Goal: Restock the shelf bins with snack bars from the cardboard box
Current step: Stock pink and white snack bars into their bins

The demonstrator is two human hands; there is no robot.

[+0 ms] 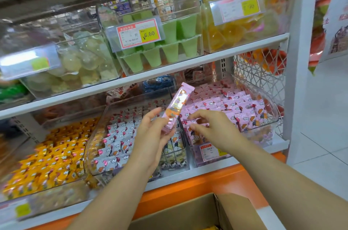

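The left hand [152, 141] is holding a long pink snack bar in a shiny wrapper [178, 107], with the thumb on one side and the fingers on the other, and the bar is pointing up and away toward the shelf. Just beside it, the right hand [207, 129] is reaching into the front of the clear plastic bin of pink bars [274, 116]. Its fingers are bending down over the packs there. It is looking like the thumb and one finger are nipping a pack, but the picture is blurry, so I cannot tell for sure. The pink bin is looking quite full already, with packs lying in rows nearly up to its rim. Next to it, the clear middle bin of white bars [98, 131] is holding plenty too, and the bin of yellow bars [56, 154] further left is looking packed. So I am thinking most of the job is done here. The pink bar in the left hand is not in a bin yet and is still waiting to go in. Down at the bottom, the brown cardboard box [188, 214] is standing open below the shelf. Only a tiny bit of yellow is showing inside it, so I cannot tell how many bars are left.
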